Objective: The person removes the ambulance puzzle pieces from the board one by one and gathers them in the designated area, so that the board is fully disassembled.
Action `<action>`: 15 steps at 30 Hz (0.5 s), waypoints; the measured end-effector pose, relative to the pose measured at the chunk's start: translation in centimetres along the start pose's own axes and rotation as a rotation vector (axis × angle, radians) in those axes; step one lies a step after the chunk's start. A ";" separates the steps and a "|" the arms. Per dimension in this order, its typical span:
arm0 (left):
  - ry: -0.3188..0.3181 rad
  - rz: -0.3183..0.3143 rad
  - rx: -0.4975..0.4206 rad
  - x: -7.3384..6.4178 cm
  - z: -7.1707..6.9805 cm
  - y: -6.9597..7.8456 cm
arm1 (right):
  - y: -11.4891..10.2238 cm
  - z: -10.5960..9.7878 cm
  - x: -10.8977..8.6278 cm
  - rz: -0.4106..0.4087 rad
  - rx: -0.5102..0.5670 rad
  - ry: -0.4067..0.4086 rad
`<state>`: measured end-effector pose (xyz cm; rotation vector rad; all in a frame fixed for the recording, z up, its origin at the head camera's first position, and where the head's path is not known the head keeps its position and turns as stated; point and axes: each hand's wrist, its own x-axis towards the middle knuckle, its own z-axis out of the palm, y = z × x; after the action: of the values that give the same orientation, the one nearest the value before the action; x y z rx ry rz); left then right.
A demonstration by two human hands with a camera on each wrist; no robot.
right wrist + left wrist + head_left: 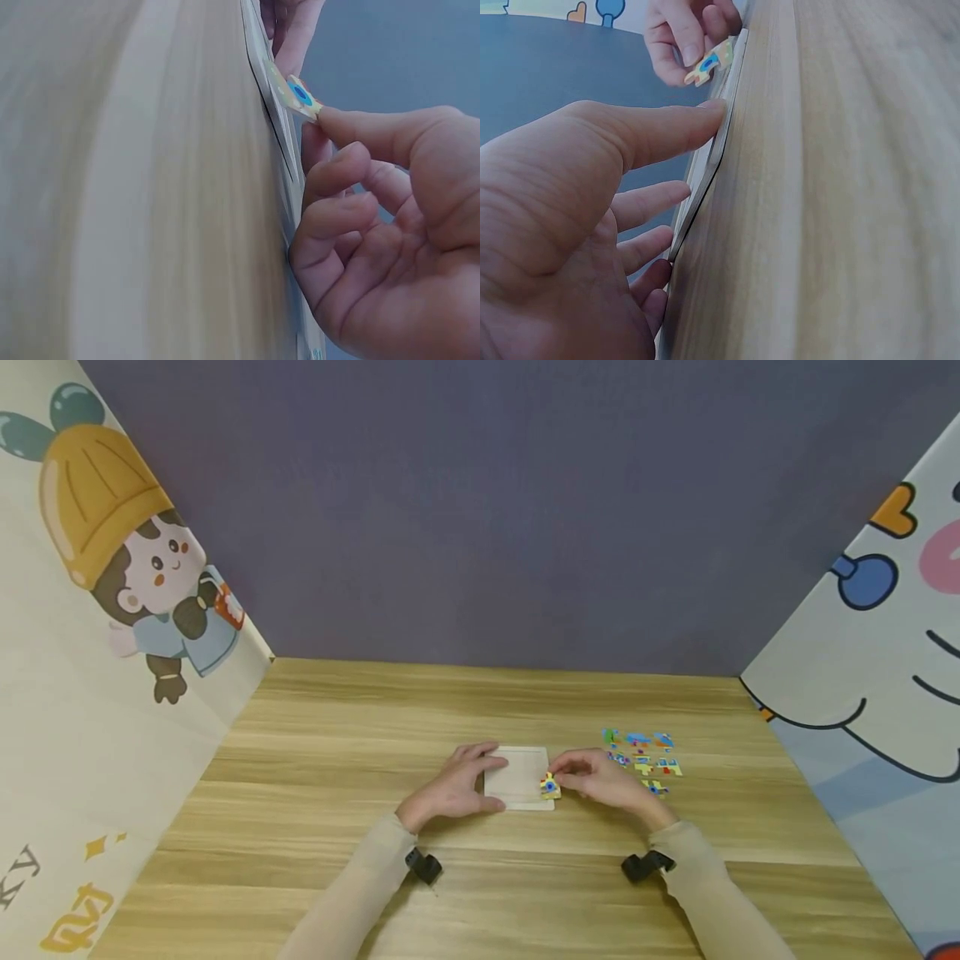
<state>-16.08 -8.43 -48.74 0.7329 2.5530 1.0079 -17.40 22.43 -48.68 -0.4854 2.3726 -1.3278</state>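
A pale, shallow wooden puzzle tray (pixel 517 777) lies flat on the table, its inside bare wood where it shows. My left hand (pixel 453 783) rests at its left side, the thumb (pixel 676 133) touching the near edge and the fingers spread fairly straight toward the far side. Between thumb and index finger, my right hand (pixel 600 777) pinches a yellow puzzle piece (pixel 550 786) with a blue round mark. That piece is over the tray's lower right corner, tilted in the right wrist view; whether it touches the tray I cannot tell.
Several colourful puzzle pieces (pixel 638 740) lie spread on the wooden table (pixel 360 718) to the right of the tray, some partly behind my right hand. A dark grey wall (pixel 480 527) stands at the back, with cartoon-printed panels on both sides.
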 end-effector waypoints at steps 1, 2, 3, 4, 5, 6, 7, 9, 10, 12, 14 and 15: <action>-0.001 0.000 -0.003 0.0 0.0 0.0 | 0.0 -0.1 -0.1 0.005 0.002 0.004; -0.002 0.000 -0.005 0.0 0.0 0.0 | 0.0 -0.3 -0.3 0.011 0.001 0.009; -0.003 0.001 -0.006 0.0 -0.1 0.0 | 0.0 -0.4 -0.4 0.019 -0.001 0.016; -0.004 0.001 -0.005 0.0 -0.1 0.0 | 0.0 -0.6 -0.6 0.024 0.000 0.019; -0.005 0.002 -0.005 -0.1 -0.1 0.0 | 0.0 -0.7 -0.7 0.028 0.000 0.021; -0.004 0.002 -0.004 -0.1 -0.1 0.0 | 0.1 -0.9 -0.9 0.029 0.001 0.024; -0.003 0.003 -0.002 -0.1 -0.1 0.1 | 0.1 -1.0 -1.0 0.035 -0.001 0.027; -0.004 0.003 0.004 -0.1 -0.1 0.1 | 0.3 -1.4 -1.3 0.044 -0.005 0.036; -0.005 0.002 0.006 -0.1 -0.1 0.1 | 0.4 -1.6 -1.5 0.047 -0.004 0.037; -0.008 0.003 0.006 -0.1 -0.1 0.0 | 0.7 -2.1 -1.8 0.057 0.006 0.043; -0.014 0.000 0.004 -0.1 -0.1 0.0 | 0.9 -2.5 -2.2 0.067 0.018 0.046; -0.016 0.000 0.004 -0.1 -0.1 0.0 | 1.0 -2.8 -2.4 0.069 0.024 0.047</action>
<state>-16.03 -8.52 -48.66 0.7382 2.5424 0.9935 -16.79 26.09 -47.83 -0.3653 2.3864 -1.3489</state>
